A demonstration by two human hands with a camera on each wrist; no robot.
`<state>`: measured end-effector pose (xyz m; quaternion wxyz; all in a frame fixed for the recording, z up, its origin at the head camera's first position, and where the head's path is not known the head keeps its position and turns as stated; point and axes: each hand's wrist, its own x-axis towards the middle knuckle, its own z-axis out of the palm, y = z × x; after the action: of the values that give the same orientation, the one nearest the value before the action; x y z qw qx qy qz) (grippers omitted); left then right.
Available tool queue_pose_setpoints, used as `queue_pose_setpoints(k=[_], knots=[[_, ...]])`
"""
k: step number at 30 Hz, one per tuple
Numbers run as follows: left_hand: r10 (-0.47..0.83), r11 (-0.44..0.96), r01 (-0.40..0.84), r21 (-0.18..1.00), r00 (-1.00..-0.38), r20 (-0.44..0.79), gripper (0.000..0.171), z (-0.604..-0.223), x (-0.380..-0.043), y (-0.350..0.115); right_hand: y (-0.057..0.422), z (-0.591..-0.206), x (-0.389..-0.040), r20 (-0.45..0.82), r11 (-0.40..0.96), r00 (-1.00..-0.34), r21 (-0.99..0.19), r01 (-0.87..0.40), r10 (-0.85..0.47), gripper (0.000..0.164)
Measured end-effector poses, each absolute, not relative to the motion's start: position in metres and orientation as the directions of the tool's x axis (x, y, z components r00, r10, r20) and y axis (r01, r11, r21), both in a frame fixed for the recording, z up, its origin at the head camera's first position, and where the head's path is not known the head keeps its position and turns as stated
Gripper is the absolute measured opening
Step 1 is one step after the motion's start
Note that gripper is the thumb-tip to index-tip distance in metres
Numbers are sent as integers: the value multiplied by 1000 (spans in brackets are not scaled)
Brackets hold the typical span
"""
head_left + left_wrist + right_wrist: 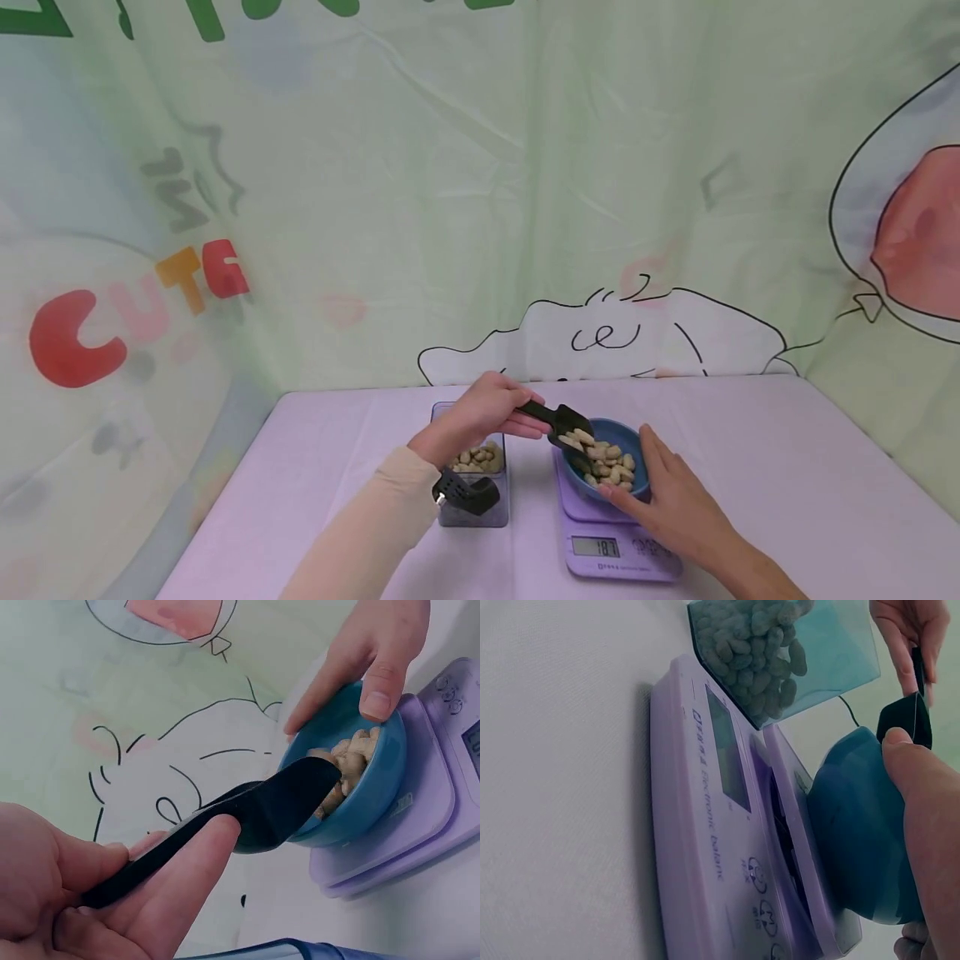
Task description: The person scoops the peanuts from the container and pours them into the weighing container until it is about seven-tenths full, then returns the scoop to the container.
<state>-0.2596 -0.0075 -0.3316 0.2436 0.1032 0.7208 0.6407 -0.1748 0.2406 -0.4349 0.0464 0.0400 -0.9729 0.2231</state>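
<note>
My left hand (497, 408) pinches the handle of a black scoop (281, 806) between thumb and fingers. The scoop tilts over the left rim of a blue bowl (617, 430), with peanuts in their shells (615, 468) at its lip and in the bowl. Around the bowl's right side my right hand (678, 500) grips it, thumb at the near rim and fingers along the far side. Under the bowl is a purple electronic scale (626, 562), its display lit with a number that looks like 187.
Left of the scale stands a clear rectangular container (474, 518) with more peanuts (757, 652) inside, partly behind my left forearm. A pale cloth covers the table (330, 467). A printed curtain (420, 208) hangs behind and along the sides.
</note>
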Motion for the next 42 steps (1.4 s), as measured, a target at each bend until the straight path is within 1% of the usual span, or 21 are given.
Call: queue_pose_setpoints(k=[6, 14, 17, 20, 23, 27, 30, 42], knots=[[432, 253, -56, 966, -887, -165, 29, -328, -256, 0, 240, -435, -176, 100, 898, -993, -430, -95, -57, 113], [484, 379, 167, 910, -874, -41, 27, -316, -247, 5, 240, -436, -177, 98, 897, -994, -432, -95, -58, 113], [482, 385, 201, 901, -876, -11, 26, -313, -246, 2, 240, -436, -176, 96, 895, -994, -435, -94, -58, 113], [475, 372, 207, 905, -880, 6, 26, -311, -247, -5, 239, -436, -177, 82, 897, -995, -435, -84, -53, 114], [467, 343, 182, 922, -885, 1, 26, -311, -249, -13, 239, -435, -178, 78, 898, -996, -433, -81, -53, 115], [461, 309, 135, 942, -887, -24, 27, -311, -251, -24, 240, -435, -177, 103, 896, -993, -433, -99, -60, 114], [458, 296, 123, 947, -889, -28, 27, -311, -252, -33, 241, -433, -176, 129, 898, -989, -425, -117, -68, 112], [463, 229, 72, 971, -886, -43, 29, -309, -251, -64, 237, -424, -179, 125, 911, -990, -396, -117, -72, 113]])
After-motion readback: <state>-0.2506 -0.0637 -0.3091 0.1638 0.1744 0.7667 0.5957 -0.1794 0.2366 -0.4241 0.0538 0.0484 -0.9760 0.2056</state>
